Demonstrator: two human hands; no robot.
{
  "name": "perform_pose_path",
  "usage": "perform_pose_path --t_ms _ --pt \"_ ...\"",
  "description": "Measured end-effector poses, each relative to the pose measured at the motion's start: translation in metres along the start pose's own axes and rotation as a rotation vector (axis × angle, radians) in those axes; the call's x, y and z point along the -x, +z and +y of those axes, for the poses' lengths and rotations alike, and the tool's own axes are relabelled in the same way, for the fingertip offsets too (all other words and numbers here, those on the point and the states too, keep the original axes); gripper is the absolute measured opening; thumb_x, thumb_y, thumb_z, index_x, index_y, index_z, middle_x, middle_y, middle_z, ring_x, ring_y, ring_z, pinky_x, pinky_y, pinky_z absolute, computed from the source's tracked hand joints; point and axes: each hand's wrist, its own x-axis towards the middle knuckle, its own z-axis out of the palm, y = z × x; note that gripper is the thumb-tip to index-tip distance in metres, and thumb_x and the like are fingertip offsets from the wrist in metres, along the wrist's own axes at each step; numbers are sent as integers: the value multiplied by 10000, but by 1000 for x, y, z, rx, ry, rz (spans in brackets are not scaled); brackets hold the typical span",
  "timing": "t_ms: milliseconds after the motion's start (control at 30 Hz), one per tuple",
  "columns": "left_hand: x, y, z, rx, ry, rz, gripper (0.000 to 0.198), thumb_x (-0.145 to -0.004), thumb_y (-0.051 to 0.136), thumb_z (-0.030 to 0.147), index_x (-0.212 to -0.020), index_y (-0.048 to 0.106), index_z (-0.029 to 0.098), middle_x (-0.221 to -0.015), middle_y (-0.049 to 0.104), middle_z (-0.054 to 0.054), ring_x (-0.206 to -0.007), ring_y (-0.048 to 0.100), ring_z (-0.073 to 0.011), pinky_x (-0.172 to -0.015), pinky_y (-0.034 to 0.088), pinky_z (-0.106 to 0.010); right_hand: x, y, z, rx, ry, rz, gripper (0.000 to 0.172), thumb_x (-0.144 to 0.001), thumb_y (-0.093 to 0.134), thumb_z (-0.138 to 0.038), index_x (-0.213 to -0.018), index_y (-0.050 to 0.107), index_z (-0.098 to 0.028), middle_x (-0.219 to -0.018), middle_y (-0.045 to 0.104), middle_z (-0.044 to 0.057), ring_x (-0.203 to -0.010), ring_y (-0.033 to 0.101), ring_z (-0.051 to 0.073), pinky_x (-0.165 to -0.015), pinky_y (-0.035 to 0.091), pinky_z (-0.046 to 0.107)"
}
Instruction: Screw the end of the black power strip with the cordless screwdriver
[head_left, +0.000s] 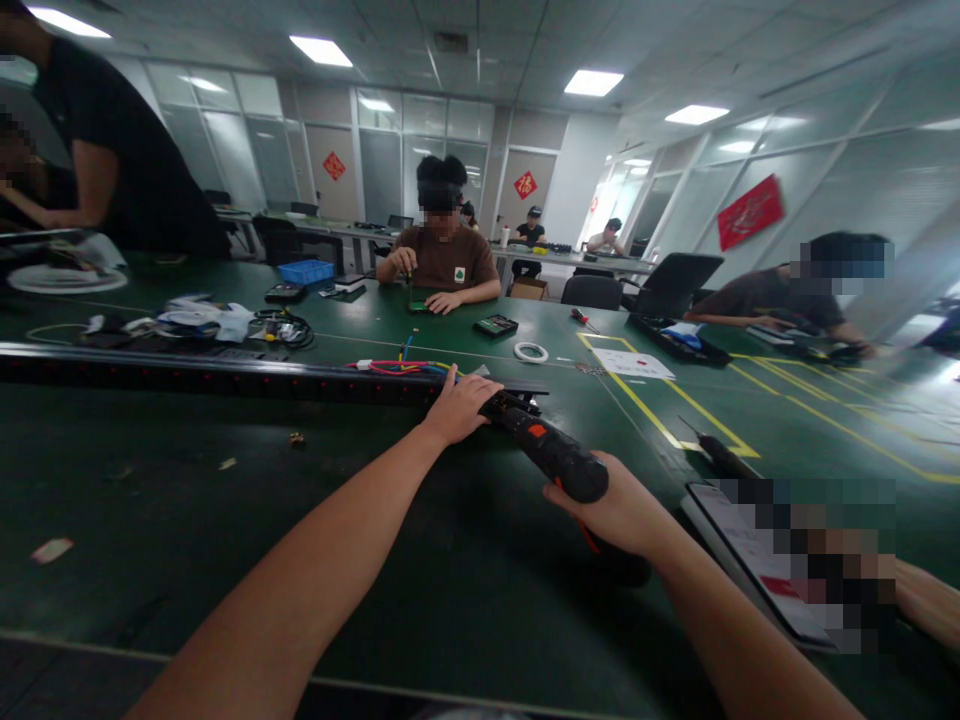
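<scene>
A long black metal rail (225, 372) lies across the table, running from the left edge to the middle. My left hand (459, 408) is closed over its right end, steadying it. In my right hand (619, 505) is a black cordless drill (559, 455) with orange accents, gripped by its handle. The drill's nose points at the rail end, right beside my left fingers. Its tip and the spot it meets are hidden by the chuck and my fingers. Red, yellow and blue wires (405, 366) with a white connector lie along the top of the rail.
Left of the wires is a heap of bags and cables (202, 320). A roll of white tape (531, 352), a paper sheet (634, 363) and a screwdriver (716, 450) lie to the right. A co-worker (450, 255) sits opposite; another person's arm (926, 600) reaches in at right.
</scene>
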Motion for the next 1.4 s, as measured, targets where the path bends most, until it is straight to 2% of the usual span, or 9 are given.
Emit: perform_pose_path --t_ms 167,333,633,867,1033,1133,1267,1400 --pt "-1 -4 3 5 9 -5 536 -868 706 218 -1379 543 222 -1390 618 -102 -1355 508 -275 -1254 54 -623 2 0 -5 -10 -2 -9 258 -773 694 -423 -699 590 -198 -647 623 -2 -606 564 173 -555 422 283" --pt "-5 -7 4 14 19 -5 542 -793 698 141 -1318 582 206 -1319 654 -98 -1297 553 -282 -1253 107 -607 4 0 -8 -15 -21 12 254 -768 694 -403 -670 585 -196 -629 626 3 -582 553 164 -539 411 275" --pt "-7 -7 3 31 43 6 511 -764 701 152 -1264 608 196 -1261 675 -98 -1245 583 -284 -1238 186 -585 2 2 -5 -26 -4 -12 230 -747 689 -390 -673 585 -198 -618 619 1 -578 558 167 -536 407 273" --pt "-7 -7 2 30 53 13 512 -753 702 142 -1254 607 193 -1248 680 -94 -1234 586 -282 -1232 194 -580 1 -1 -6 -22 -7 -2 240 -752 682 -392 -662 558 -207 -601 599 -10 -566 548 161 -535 412 278" --pt "-7 -7 3 30 54 12 503 -757 697 143 -1249 610 196 -1240 681 -93 -1234 586 -276 -1233 207 -555 0 -1 -5 -18 13 0 212 -749 685 -373 -676 566 -213 -597 641 6 -569 608 187 -548 450 293" --pt "-7 -7 3 29 43 6 514 -752 724 167 -1253 611 189 -1247 678 -103 -1234 585 -283 -1235 205 -551 -4 -1 -1 -107 92 -6 155 -741 683 -340 -742 596 -212 -594 649 0 -568 642 198 -553 484 297" --pt "-7 -7 3 29 26 1 522 -756 745 188 -1261 613 182 -1252 681 -109 -1234 586 -292 -1234 205 -562 -10 -4 5 -386 211 -47 100 -729 636 -298 -753 617 -203 -622 628 -8 -556 648 183 -552 522 291" --pt "-7 -7 2 28 38 -1 519 -764 739 177 -1266 611 186 -1261 684 -98 -1241 586 -283 -1230 218 -559 -11 -5 5 -449 191 -49 153 -711 646 -276 -843 643 -197 -632 617 -26 -550 635 172 -546 523 285"
